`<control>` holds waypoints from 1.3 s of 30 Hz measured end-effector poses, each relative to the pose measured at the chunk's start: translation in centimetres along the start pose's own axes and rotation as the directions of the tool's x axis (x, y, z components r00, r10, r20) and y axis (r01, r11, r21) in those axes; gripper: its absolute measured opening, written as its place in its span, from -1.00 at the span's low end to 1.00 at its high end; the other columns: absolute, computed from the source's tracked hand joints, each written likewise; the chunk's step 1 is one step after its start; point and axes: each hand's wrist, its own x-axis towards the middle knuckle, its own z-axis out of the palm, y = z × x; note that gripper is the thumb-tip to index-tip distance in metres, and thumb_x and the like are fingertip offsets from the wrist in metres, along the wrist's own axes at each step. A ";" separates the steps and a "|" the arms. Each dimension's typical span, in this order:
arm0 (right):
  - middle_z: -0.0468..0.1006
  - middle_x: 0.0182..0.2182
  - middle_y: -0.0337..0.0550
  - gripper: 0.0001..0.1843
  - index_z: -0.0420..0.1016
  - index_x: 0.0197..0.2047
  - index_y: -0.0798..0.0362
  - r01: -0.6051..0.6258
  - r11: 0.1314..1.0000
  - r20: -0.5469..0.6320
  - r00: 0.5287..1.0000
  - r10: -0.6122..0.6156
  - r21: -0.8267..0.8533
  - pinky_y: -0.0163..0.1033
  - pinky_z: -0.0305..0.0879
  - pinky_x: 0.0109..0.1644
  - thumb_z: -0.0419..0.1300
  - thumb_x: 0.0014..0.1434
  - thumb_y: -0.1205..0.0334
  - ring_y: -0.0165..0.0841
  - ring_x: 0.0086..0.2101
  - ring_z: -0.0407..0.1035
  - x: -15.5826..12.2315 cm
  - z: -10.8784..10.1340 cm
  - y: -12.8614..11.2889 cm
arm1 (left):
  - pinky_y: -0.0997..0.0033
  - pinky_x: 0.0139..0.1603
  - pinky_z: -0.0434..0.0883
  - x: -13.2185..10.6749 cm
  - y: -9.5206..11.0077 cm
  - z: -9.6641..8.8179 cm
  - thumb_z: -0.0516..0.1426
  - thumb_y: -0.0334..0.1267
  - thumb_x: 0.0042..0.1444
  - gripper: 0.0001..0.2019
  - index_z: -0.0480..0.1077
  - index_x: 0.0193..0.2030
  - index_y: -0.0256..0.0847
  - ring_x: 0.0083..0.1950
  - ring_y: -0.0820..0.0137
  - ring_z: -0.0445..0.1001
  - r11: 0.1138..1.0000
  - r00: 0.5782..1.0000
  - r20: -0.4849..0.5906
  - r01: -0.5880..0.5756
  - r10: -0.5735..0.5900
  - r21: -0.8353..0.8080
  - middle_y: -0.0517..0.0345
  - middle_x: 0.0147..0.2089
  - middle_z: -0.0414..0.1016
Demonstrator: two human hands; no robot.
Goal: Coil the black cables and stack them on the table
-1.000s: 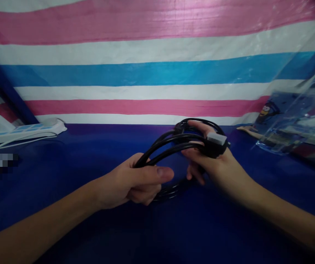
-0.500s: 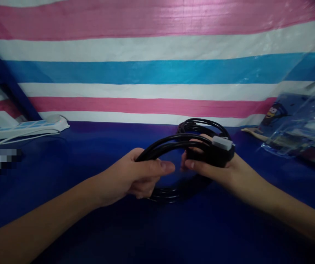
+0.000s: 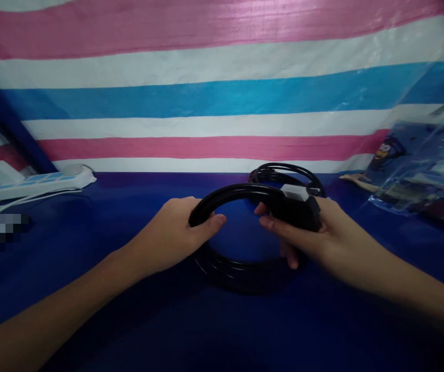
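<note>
A coiled black cable [image 3: 241, 191] is held above the blue table between my two hands. My left hand [image 3: 181, 225] is closed round the left side of the coil, thumb on the inside. My right hand [image 3: 318, 232] grips the right side together with a thick black connector [image 3: 297, 211] that has a light grey end [image 3: 294, 192]. Some of the right fingers show inside the loop. The lower part of the coil is dark against the table. Just behind lies a second coil of thinner black cable [image 3: 284, 166], partly hidden by the right hand and connector.
At the left on the blue table [image 3: 128, 188] lies a white power strip [image 3: 62, 181] with a plug and white cords. A clear plastic box [image 3: 400, 194] and a cartoon-printed panel [image 3: 384, 152] are at the right. A striped sheet [image 3: 206, 98] hangs behind.
My left hand has turned and closed further round the coil, whose strands are bunched tighter. The connector has shifted slightly left in my right hand, and the loop looks rounder.
</note>
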 end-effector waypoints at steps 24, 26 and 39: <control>0.34 -0.67 -0.32 -0.78 0.35 -0.21 0.09 -0.095 0.993 0.122 0.989 0.086 0.068 -0.33 0.19 -0.46 0.12 0.17 0.11 -0.46 -0.61 0.28 1.3 -1.0 2.0 | 0.45 -0.31 0.27 0.4 -0.2 1.3 0.06 -0.17 0.16 -0.86 0.32 -0.27 -0.19 -0.47 0.43 0.41 0.675 0.915 0.402 0.314 -0.028 -0.668 0.41 -0.75 0.03; 0.33 -0.69 -0.33 -0.77 0.32 -0.19 0.10 -0.116 0.988 0.135 0.986 0.101 0.107 -0.33 0.19 -0.46 0.11 0.18 0.11 -0.46 -0.63 0.27 1.3 -0.7 2.3 | 0.43 -0.31 0.30 0.3 -0.1 1.3 0.05 -0.18 0.17 -0.86 0.32 -0.28 -0.20 -0.54 0.45 0.39 0.657 0.904 0.429 0.322 0.002 -0.682 0.43 -0.78 0.01; 0.44 -0.52 -0.20 -0.77 0.38 -0.32 0.02 0.163 0.957 0.040 0.987 -0.158 -0.240 -0.25 0.20 -0.44 0.06 0.21 0.05 -0.34 -0.47 0.35 0.2 -1.1 1.1 | 0.34 -0.14 0.34 0.0 -0.8 0.7 -0.04 -0.21 0.22 -0.77 0.41 -0.19 -0.19 -0.11 0.32 0.45 0.967 0.997 0.073 -0.006 0.026 -0.254 0.12 -0.19 0.52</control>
